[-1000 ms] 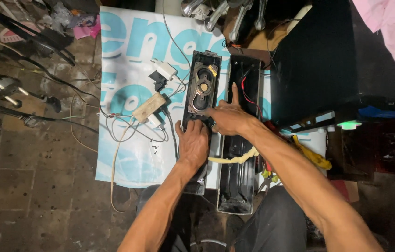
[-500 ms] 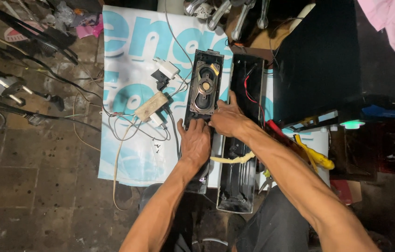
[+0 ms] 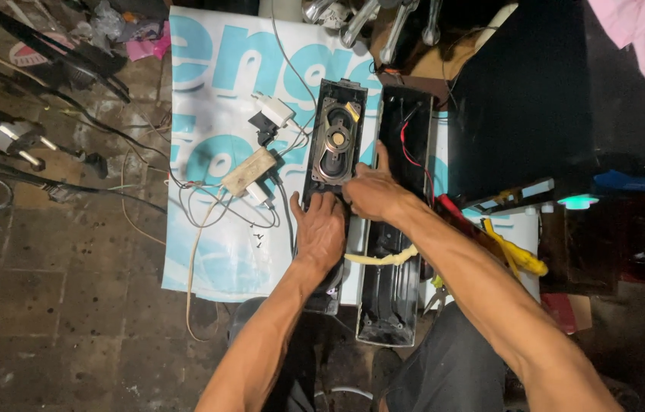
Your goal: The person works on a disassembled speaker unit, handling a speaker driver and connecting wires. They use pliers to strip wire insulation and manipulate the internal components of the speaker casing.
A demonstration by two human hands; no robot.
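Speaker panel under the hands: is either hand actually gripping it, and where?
No lifted grip shows. The left hand lies flat on the speaker panel's lower half; the right hand rests at its right edge, beside the open black casing.

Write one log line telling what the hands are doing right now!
left hand: flat on speaker panel | right hand: resting on panel edge beside open black casing | both panels on printed banner

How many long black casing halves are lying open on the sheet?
2: the half with the speaker lies under the left hand; the empty half lies right beside it, by the right hand. Others may be hidden.
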